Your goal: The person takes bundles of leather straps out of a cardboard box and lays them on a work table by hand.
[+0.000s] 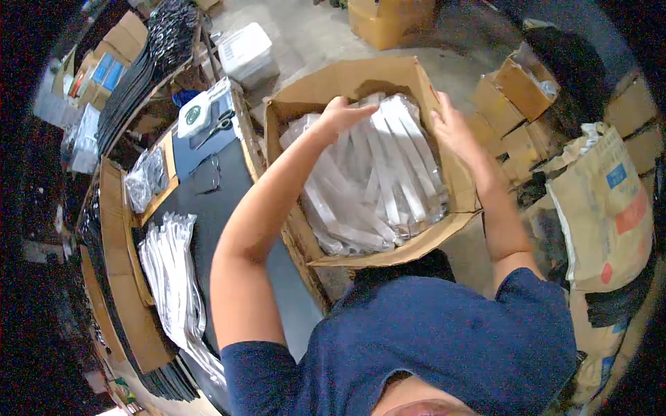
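Note:
A large cardboard box [361, 74] stands in front of me with its top flaps up, filled with long white strips in clear plastic bags [395, 170]. Over the far left part of the strips is my left hand [340, 116], its fingers stretched toward the middle of the box and its thumb apart. The box's right wall is in my right hand [452, 126], which straddles the upper edge, fingers pointing away from me. Part of the strips' far ends lies hidden behind my left hand.
On the dark table [236, 215] to the left lie a bundle of white strips [173, 277], scissors [218, 126] and a bag of dark items [146, 179]. A translucent bin [246, 52] stands beyond. Cartons [517, 97] and a printed sack [603, 208] stand at right.

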A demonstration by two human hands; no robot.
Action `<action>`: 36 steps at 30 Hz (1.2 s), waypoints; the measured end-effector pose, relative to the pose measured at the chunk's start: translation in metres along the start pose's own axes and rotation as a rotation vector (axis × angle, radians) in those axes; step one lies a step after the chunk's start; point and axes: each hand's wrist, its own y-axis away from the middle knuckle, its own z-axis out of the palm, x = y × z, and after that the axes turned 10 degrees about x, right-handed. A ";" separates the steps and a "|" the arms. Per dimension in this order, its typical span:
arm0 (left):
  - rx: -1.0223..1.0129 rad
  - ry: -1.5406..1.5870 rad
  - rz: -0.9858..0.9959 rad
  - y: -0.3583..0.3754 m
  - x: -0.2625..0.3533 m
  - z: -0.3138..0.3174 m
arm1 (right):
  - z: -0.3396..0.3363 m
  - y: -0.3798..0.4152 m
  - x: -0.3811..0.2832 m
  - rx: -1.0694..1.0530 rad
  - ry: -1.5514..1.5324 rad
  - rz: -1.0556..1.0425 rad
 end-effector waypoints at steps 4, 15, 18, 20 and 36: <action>0.135 -0.059 -0.063 -0.057 -0.018 0.036 | 0.004 0.001 0.010 0.088 -0.062 -0.121; 0.186 -0.450 -0.179 -0.044 0.008 0.078 | -0.014 0.002 -0.022 -0.078 -0.034 0.096; 0.190 -0.321 -0.183 -0.033 0.004 0.074 | -0.020 0.002 -0.028 -0.128 -0.042 0.151; 0.208 -0.248 -0.166 -0.018 0.000 0.069 | -0.012 0.003 -0.019 -0.051 -0.039 0.078; -0.233 0.726 -0.282 0.049 0.032 0.027 | -0.014 0.000 -0.019 -0.042 -0.126 0.056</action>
